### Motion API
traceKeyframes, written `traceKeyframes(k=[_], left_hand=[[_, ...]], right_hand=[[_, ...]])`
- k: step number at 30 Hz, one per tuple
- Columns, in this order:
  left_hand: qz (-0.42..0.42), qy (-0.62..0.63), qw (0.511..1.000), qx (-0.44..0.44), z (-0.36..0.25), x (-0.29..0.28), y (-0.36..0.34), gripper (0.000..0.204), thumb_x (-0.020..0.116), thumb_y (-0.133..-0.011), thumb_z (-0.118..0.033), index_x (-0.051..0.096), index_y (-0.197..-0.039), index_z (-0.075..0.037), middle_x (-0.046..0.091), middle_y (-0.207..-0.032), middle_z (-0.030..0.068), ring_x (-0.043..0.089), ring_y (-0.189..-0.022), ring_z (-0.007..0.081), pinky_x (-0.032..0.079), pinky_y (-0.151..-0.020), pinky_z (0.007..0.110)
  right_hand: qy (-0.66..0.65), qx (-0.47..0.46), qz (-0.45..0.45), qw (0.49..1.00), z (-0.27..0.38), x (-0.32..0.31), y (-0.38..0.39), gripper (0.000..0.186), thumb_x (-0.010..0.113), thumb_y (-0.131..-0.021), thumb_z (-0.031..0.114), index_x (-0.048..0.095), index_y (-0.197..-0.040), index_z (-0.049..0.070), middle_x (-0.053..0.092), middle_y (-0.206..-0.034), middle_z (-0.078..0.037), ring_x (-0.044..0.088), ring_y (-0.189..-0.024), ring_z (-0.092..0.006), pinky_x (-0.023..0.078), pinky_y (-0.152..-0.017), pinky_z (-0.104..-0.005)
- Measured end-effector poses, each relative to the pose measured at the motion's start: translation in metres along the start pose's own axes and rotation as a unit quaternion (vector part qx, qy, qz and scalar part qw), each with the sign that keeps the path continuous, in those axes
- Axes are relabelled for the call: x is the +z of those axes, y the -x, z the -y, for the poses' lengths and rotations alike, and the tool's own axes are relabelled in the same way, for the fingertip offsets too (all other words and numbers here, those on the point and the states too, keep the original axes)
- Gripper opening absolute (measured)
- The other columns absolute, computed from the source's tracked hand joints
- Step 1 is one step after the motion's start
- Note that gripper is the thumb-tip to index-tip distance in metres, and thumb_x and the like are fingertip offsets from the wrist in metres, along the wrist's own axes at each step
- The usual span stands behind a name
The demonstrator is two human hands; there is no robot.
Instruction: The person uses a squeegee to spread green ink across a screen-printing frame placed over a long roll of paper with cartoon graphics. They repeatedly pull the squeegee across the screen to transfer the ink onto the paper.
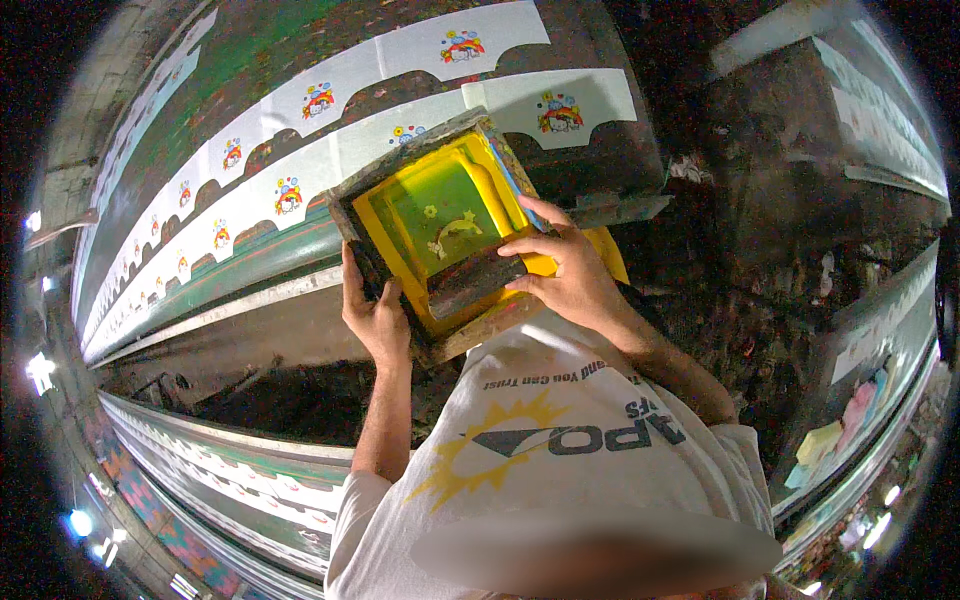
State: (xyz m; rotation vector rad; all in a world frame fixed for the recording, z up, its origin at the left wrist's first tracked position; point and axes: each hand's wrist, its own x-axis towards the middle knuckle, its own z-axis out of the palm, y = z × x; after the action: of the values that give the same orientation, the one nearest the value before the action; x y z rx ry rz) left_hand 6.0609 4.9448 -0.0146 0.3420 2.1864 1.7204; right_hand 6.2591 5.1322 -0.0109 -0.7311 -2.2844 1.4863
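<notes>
My left hand (378, 318) grips the lower left side of a wooden screen-printing frame (404, 156), its fingers partly under the rim. The frame is tilted above the near edge of a long printing table. Yellow ink coats the inner border of its mesh (433, 208), where a small cartoon motif shows. A dark squeegee (475, 284) lies inside, along the near side. My right hand (572, 272) has its thumb and some fingers at the squeegee's right end, with another finger over the frame's right side. It is closed around these.
White cut pieces (395, 112) printed with colourful cartoon motifs lie in rows on the long table (300, 245). Another table with white pieces (250, 492) runs behind at lower left. More tables stand at right, one bearing coloured cloths (858, 412). A dark, stained floor (745, 290) lies between.
</notes>
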Motion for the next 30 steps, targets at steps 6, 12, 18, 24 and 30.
traceKeyframes(k=[6,12,18,24,30], left_hand=[[-0.054,0.048,0.997,0.006,-0.018,0.049,0.038,0.084,0.058,-0.084,0.022,0.045,-0.164,0.002,0.059,-0.156,0.0125,0.061,-0.13,0.0178,0.049,-0.111,0.032],[-0.164,0.065,0.984,0.039,-0.051,0.111,0.106,0.086,0.059,-0.083,0.023,0.044,-0.165,0.001,0.059,-0.156,0.013,0.059,-0.134,0.0186,0.047,-0.113,0.032],[-0.312,-0.036,0.949,-0.003,-0.066,0.168,0.205,0.081,0.062,-0.084,0.012,0.046,-0.163,0.003,0.054,-0.163,0.0172,0.054,-0.144,0.0202,0.047,-0.114,0.03],[-0.456,0.033,0.888,-0.052,-0.065,0.18,0.289,0.082,0.063,-0.085,0.009,0.045,-0.165,-0.001,0.056,-0.161,0.016,0.059,-0.137,0.0175,0.05,-0.111,0.03],[-0.593,-0.077,0.795,-0.098,-0.061,0.203,0.371,0.083,0.066,-0.083,0.005,0.046,-0.163,0.0,0.058,-0.16,0.0215,0.068,-0.121,0.0143,0.054,-0.101,0.028]], right_hand=[[0.002,-0.025,0.03,0.999,-0.009,-0.059,-0.016,0.048,0.097,-0.071,0.01,0.083,-0.117,0.016,0.049,-0.163,-0.018,0.05,-0.15,-0.0365,0.044,-0.122,-0.0434],[-0.02,-0.082,0.132,0.988,-0.023,-0.14,-0.019,0.054,0.09,-0.072,-0.004,0.082,-0.121,0.016,0.046,-0.166,-0.018,0.045,-0.155,-0.0352,0.039,-0.127,-0.0445],[-0.038,-0.097,0.281,0.954,-0.047,-0.193,-0.026,0.055,0.09,-0.071,-0.006,0.083,-0.121,0.016,0.046,-0.166,-0.02,0.043,-0.156,-0.0369,0.036,-0.13,-0.0445],[-0.022,-0.195,0.418,0.887,-0.025,-0.184,-0.017,0.053,0.094,-0.072,0.0,0.083,-0.121,0.017,0.046,-0.166,-0.018,0.044,-0.155,-0.0372,0.04,-0.127,-0.0459],[0.041,-0.223,0.565,0.793,-0.001,-0.15,0.005,0.053,0.088,-0.074,-0.003,0.082,-0.123,0.016,0.042,-0.169,-0.018,0.042,-0.156,-0.0373,0.037,-0.128,-0.0451]])
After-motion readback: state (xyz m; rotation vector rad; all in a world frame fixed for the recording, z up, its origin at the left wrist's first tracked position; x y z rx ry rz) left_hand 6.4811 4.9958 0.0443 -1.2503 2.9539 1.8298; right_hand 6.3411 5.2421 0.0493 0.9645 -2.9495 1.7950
